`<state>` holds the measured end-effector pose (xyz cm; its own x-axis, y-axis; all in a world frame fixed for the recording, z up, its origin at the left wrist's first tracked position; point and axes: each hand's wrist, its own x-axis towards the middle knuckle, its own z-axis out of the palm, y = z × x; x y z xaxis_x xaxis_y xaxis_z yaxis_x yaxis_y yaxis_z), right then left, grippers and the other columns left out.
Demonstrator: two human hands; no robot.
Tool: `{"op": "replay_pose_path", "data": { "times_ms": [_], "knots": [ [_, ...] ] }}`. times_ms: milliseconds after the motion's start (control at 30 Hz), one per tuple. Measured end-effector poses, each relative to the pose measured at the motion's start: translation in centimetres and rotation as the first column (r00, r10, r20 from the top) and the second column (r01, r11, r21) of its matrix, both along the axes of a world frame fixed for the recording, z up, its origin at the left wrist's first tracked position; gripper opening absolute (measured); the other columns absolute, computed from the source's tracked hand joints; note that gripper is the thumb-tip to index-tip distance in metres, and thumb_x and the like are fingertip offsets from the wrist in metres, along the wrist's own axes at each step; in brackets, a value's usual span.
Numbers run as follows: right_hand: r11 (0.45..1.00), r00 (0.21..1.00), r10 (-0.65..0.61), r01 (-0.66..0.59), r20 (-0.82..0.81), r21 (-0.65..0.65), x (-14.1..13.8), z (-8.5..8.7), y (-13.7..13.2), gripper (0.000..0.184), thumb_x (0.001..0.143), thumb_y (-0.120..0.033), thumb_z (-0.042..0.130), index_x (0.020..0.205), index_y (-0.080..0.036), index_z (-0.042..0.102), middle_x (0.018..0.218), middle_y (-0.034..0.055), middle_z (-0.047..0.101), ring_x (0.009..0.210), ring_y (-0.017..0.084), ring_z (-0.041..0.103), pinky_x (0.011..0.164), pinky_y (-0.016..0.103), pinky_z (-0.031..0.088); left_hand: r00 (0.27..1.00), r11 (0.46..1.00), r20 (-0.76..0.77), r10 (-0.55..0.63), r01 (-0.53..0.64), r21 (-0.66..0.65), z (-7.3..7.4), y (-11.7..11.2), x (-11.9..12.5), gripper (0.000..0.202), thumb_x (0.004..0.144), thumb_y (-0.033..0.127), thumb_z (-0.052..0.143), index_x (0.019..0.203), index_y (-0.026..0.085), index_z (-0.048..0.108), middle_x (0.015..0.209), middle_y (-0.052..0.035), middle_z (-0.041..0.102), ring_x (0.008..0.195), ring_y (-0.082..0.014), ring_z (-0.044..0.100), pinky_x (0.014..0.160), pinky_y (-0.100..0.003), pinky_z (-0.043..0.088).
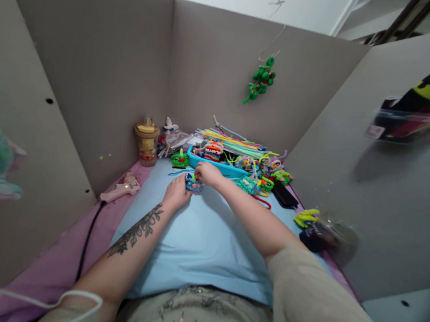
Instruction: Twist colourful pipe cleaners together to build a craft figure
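Note:
A small blue and multicoloured pipe-cleaner figure [195, 186] lies between my hands on the light blue cloth [204, 239]. My left hand [177, 193] grips its left side, the fingers curled against it. From above and the right, my right hand [207, 174] reaches to its top with the fingertips pinched together; what they pinch is too small to make out. Just behind my hands stands a blue tray [229, 171] holding colourful fuzzy pieces, with an orange and white striped piece [213, 150] on top.
Bundled pipe cleaners [237, 144] lie behind the tray. A lidded cup [146, 144] and a pink glue gun [120, 191] with a black cord sit left. Right are a black phone [284, 194] and finished-looking fuzzy figures [249, 185]. Grey panels [227, 67] enclose three sides.

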<state>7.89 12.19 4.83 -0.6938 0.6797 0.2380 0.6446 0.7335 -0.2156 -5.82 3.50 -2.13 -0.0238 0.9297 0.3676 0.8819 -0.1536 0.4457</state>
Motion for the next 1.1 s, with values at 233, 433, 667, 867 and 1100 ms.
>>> {"op": "replay_pose_path", "data": {
  "times_ms": [233,433,667,867,1100],
  "knots": [
    [0.999,0.996,-0.011,0.008,-0.09,-0.043,1.3,0.4,0.6,0.023,0.076,-0.014,0.058,0.093,-0.018,0.073,0.097,0.0034,0.07,0.089,0.017,0.063,0.078,0.023,0.045,1.0,1.0,0.006,-0.003,0.003,0.009,0.0,0.0,-0.1,0.066,0.072,0.028,0.059,0.13,0.009,0.035,0.127,-0.0205,0.05,0.12,-0.0299,0.045,0.098,-0.039,0.037],
    [0.997,0.986,-0.064,0.056,-0.153,-0.059,2.5,0.1,0.7,0.025,0.078,-0.014,0.057,0.098,-0.017,0.071,0.097,0.003,0.071,0.087,0.016,0.063,0.077,0.023,0.047,1.0,1.0,0.014,-0.009,0.009,0.014,-0.2,0.1,-0.1,0.066,0.071,0.027,0.059,0.13,0.008,0.035,0.128,-0.0207,0.05,0.12,-0.0301,0.045,0.099,-0.039,0.036],
    [1.0,0.991,-0.022,0.022,-0.135,-0.008,1.1,-0.2,0.3,0.014,0.074,-0.021,0.063,0.081,-0.016,0.074,0.086,0.0045,0.069,0.078,0.015,0.059,0.071,0.022,0.041,1.0,1.0,0.017,-0.007,0.007,0.012,-0.2,0.2,-0.2,0.066,0.071,0.028,0.06,0.129,0.009,0.036,0.128,-0.0206,0.05,0.12,-0.0302,0.045,0.098,-0.039,0.037],
    [0.999,0.994,-0.047,0.047,-0.098,-0.007,0.6,-0.6,0.8,0.014,0.073,-0.017,0.059,0.071,-0.016,0.073,0.077,0.0028,0.067,0.072,0.014,0.056,0.065,0.021,0.038,1.0,1.0,0.03,0.0,0.0,0.012,-0.2,0.2,-0.1,0.064,0.071,0.027,0.06,0.129,0.012,0.037,0.128,-0.0194,0.05,0.12,-0.0299,0.046,0.098,-0.039,0.036],
    [0.998,0.996,-0.063,0.062,-0.067,-0.017,0.2,-0.6,0.8,0.015,0.073,-0.017,0.058,0.069,-0.016,0.073,0.073,0.0019,0.067,0.066,0.013,0.055,0.061,0.021,0.036,0.999,1.0,0.032,0.0,0.0,0.008,-0.3,0.2,-0.1,0.064,0.071,0.026,0.06,0.129,0.011,0.038,0.127,-0.0197,0.051,0.119,-0.0303,0.047,0.097,-0.039,0.037]
  ]
}}
